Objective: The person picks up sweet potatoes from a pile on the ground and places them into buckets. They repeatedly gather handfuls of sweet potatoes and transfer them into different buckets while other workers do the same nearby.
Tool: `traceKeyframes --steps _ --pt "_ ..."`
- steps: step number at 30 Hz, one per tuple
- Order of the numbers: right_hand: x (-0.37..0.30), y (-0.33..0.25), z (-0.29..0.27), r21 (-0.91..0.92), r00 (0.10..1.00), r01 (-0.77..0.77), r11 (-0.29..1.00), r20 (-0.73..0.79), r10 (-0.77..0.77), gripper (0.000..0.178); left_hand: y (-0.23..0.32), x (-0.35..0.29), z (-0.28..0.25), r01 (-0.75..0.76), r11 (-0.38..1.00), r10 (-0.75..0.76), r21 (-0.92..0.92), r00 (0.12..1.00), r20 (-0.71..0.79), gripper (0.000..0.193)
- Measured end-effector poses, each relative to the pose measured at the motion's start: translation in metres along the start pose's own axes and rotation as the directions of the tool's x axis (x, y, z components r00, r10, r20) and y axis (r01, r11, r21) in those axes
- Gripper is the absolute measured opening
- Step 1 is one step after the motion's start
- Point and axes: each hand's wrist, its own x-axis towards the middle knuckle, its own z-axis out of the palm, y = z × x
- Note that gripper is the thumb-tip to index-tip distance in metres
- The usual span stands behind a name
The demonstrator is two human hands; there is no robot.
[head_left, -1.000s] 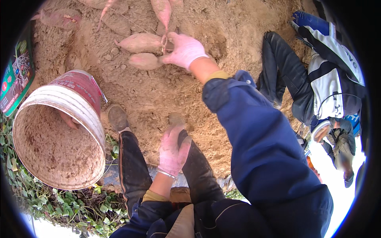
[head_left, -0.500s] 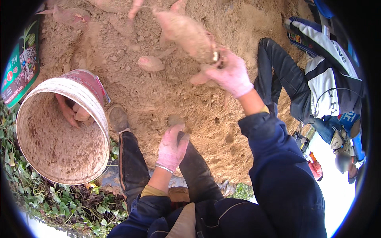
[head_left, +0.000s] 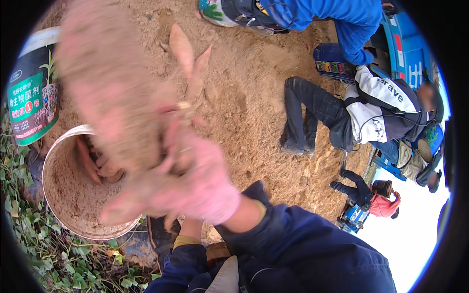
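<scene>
A large, soil-coated sweet potato (head_left: pixel 115 93) is held up close to the camera, blurred by motion. My right hand (head_left: pixel 195 180), in a dirty pink glove, grips it at its lower end. Behind that hand my left forearm (head_left: pixel 191 228) shows at the wrist, but the left hand itself is hidden. At the left, a pale bucket (head_left: pixel 73 205) lies with its mouth toward me. Several sweet potatoes (head_left: pixel 108 168) rest inside it. The held sweet potato overlaps the bucket's right side in view. Beyond my hands, more sweet potatoes (head_left: pixel 181 51) lie on the soil.
A dark, green-labelled bucket (head_left: pixel 34 97) stands at the far left. Leafy vines (head_left: pixel 63 259) cover the lower left. On the right are a person in dark trousers (head_left: pixel 322 105), another in blue (head_left: pixel 312 14) by a dark blue crate (head_left: pixel 334 61), and blue vehicles (head_left: pixel 408 44).
My right hand has swung left and nearer the camera with the sweet potato. My left hand has become hidden behind it. The view has shifted, showing more people at the right.
</scene>
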Motion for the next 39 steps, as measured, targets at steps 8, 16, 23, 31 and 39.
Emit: traceKeyframes --steps 8,16,23,31,39 --pt "-0.021 -0.073 0.105 0.302 0.906 -0.236 0.924 0.413 0.096 0.032 -0.038 -0.008 0.007 0.292 0.505 0.605 -0.812 0.551 0.575 0.047" --pt "-0.014 -0.084 0.186 0.351 0.867 -0.247 0.903 0.497 0.044 0.032 -0.037 -0.012 0.013 0.357 0.497 0.562 -0.791 0.562 0.607 0.045" --pt "-0.047 0.026 0.149 -0.214 0.593 -0.214 0.953 0.747 0.301 0.031 -0.034 -0.020 0.025 0.243 0.502 0.533 -0.830 0.668 0.518 0.041" --pt "-0.033 0.154 0.021 0.283 0.844 -0.537 0.795 0.165 0.511 0.015 -0.034 0.015 -0.001 0.390 0.476 0.519 -0.789 0.599 0.609 0.038" --pt "-0.066 0.284 0.001 -0.327 0.686 -0.604 0.727 0.251 0.683 0.039 -0.033 0.028 -0.003 0.454 0.486 0.467 -0.747 0.587 0.661 0.039"
